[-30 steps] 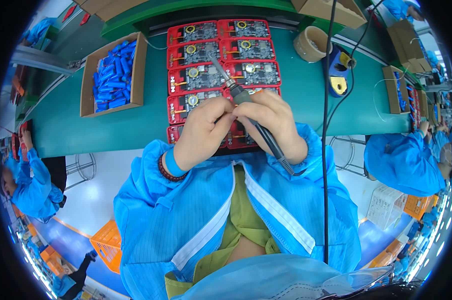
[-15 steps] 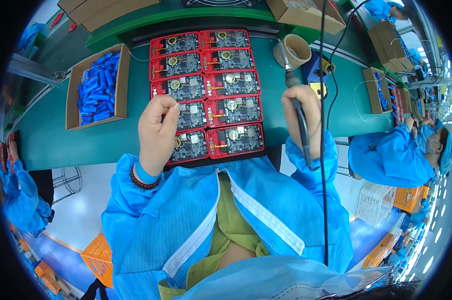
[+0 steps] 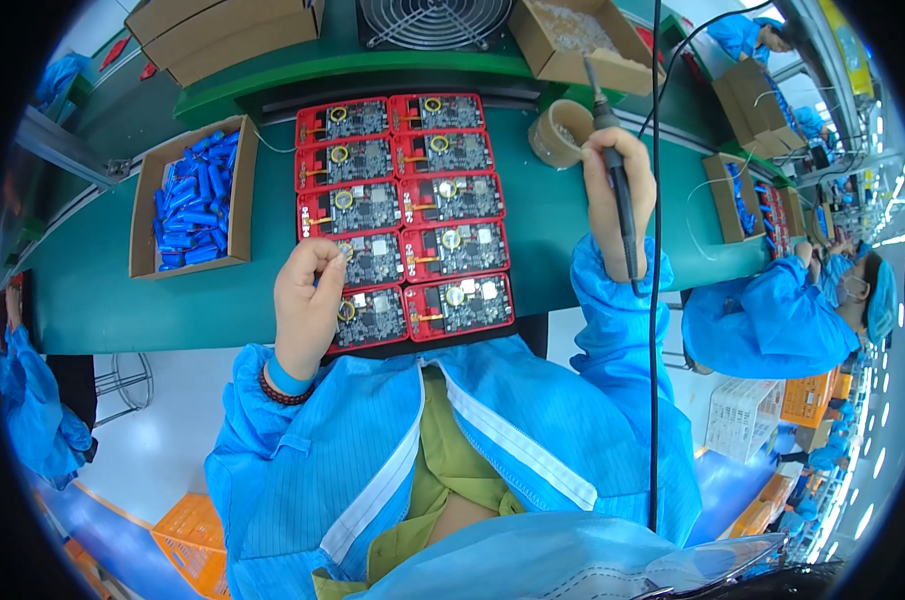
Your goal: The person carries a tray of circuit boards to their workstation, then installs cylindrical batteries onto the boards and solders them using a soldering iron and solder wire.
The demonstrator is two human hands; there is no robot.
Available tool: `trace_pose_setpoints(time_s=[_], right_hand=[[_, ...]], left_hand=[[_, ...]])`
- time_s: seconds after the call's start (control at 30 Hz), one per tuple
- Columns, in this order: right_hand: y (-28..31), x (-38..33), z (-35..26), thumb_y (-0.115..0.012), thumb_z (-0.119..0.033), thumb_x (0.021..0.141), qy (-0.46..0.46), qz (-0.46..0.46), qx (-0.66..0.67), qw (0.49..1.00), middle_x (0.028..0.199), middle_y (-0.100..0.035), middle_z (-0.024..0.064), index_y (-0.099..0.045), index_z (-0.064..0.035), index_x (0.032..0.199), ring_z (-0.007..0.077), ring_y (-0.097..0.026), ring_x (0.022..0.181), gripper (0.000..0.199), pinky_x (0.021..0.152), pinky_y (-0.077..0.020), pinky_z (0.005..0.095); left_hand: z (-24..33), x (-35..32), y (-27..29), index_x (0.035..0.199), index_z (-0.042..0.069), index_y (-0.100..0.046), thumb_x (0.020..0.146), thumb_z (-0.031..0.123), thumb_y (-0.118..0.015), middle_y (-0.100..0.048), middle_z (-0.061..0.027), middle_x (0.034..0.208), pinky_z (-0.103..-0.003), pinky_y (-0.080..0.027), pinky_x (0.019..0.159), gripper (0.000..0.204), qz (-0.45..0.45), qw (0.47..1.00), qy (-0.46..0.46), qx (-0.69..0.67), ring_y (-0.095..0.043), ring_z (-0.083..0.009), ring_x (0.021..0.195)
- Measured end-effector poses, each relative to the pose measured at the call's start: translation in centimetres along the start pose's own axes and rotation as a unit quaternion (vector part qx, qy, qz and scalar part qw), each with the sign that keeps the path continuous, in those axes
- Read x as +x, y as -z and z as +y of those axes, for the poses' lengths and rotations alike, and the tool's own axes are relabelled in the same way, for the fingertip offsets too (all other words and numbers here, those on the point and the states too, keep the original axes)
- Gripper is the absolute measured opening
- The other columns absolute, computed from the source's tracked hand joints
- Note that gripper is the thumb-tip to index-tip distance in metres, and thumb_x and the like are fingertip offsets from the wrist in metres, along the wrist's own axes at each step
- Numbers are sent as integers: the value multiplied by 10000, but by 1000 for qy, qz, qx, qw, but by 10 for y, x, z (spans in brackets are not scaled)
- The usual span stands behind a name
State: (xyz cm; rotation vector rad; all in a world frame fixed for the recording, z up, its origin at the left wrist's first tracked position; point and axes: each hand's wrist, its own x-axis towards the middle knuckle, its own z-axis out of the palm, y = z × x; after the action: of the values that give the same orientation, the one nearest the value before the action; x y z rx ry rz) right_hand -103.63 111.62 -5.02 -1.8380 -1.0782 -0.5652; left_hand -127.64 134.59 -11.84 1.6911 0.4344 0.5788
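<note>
My right hand [image 3: 621,195] is wrapped around a soldering iron [image 3: 625,190], its metal tip pointing up and away, past a round tan cup [image 3: 547,138]. My left hand [image 3: 308,305] is closed in a pinch over the left column of boards; whatever may be between thumb and finger is too small to make out. Below and beside it lie two columns of red plastic cases [image 3: 407,268], each holding a dark circuit board [image 3: 463,248] with a round cell or yellow ring on it. My left fingers hide part of the lower left cases.
A cardboard box of blue wrapped cells [image 3: 241,200] stands left on the green table [image 3: 83,300]. Behind a green ledge [image 3: 343,72] are a fan grille [image 3: 435,20] and an open carton [image 3: 553,62]. A black cable [image 3: 655,400] hangs at right. Co-workers in blue [image 3: 763,315] sit nearby.
My right hand has moved the iron farther away; its tip now rises beyond the cup. My left hand stays pinched over the left column. The whole view has shifted slightly.
</note>
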Motion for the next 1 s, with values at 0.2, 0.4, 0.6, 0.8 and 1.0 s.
trace_pose_setpoints(time_s=[0.2,0.4,0.6,0.8,1.0], right_hand=[[-9,82,32,-635,5,862,49,119,-26,991,878,-622,71,-582,-72,1066,120,-591,758,225,682,-473,239],[-20,119,71,-628,-133,905,-5,30,-51,998,885,-656,40,-620,-144,1050,132,-595,750,146,668,-472,261],[-51,74,38,-601,-138,922,-8,-17,4,1000,991,-643,48,-629,-67,1095,135,-608,944,189,823,-466,267],[-41,-23,-73,-479,-200,959,-106,-181,226,951,745,-588,74,-602,3,982,151,-541,719,239,704,-442,296],[-90,-59,-107,-564,-399,905,-4,-385,369,846,643,-589,65,-636,-26,817,239,-530,588,390,569,-389,364]], left_hand=[[9,-4,2,889,-3,-561,912,30,-567,-566,-23,751,-236,-431,633,41,-8,1000,1,9,-512,-67,707],[4,-14,21,881,-4,-553,909,28,-567,-560,-31,757,-243,-436,641,45,17,1000,-17,19,-511,-79,706],[-25,-43,59,873,-9,-554,901,22,-570,-551,-49,764,-259,-443,642,45,72,995,26,64,-519,-104,707],[-41,-51,80,860,-9,-586,869,24,-601,-585,-109,785,-306,-465,652,38,41,993,55,96,-572,-195,699],[-50,-63,73,842,0,-592,834,6,-620,-574,-112,794,-328,-459,659,30,1,989,33,146,-574,-237,738]])
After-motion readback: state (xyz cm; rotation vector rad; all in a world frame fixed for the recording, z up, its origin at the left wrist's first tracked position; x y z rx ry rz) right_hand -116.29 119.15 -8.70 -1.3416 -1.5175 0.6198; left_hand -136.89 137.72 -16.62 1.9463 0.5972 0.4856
